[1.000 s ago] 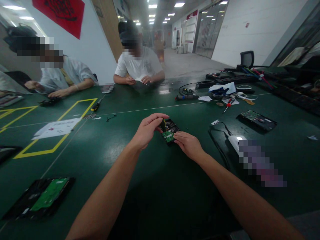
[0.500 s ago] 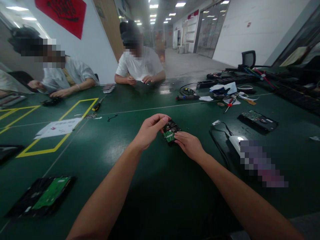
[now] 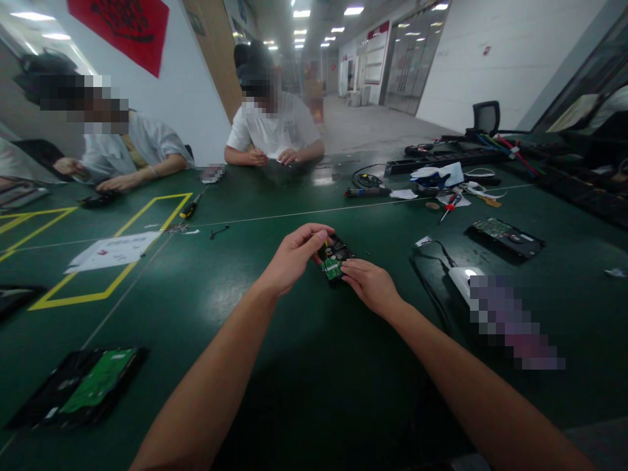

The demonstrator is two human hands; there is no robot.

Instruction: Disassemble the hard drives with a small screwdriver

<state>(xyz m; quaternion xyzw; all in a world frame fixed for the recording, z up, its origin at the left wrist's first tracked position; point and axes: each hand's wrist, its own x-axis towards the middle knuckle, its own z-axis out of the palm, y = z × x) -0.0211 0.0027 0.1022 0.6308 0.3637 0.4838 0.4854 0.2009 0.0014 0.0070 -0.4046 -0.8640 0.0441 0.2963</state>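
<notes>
On the green table in front of me lies a small black hard drive (image 3: 339, 246) with a green circuit board (image 3: 331, 268) on its near part. My left hand (image 3: 297, 257) is closed at the drive's far left edge, thumb and forefinger together. A small yellowish spot shows under that thumb; what it is I cannot make out. From the near right side, the closed fingers of my right hand (image 3: 371, 282) grip the drive's edge and touch the board. Fingers cover parts of the drive's left and right edges.
Other hard drives lie at the right (image 3: 507, 238) and near left (image 3: 78, 386). A white device (image 3: 460, 278) with a black cable is right of my hands. Screwdrivers (image 3: 450, 207), gloves (image 3: 438, 174) and cables lie farther back. Two people (image 3: 277, 124) sit across the table.
My hands and the hard drive stay almost in place. A small yellowish spot now shows more clearly under my left thumb.
</notes>
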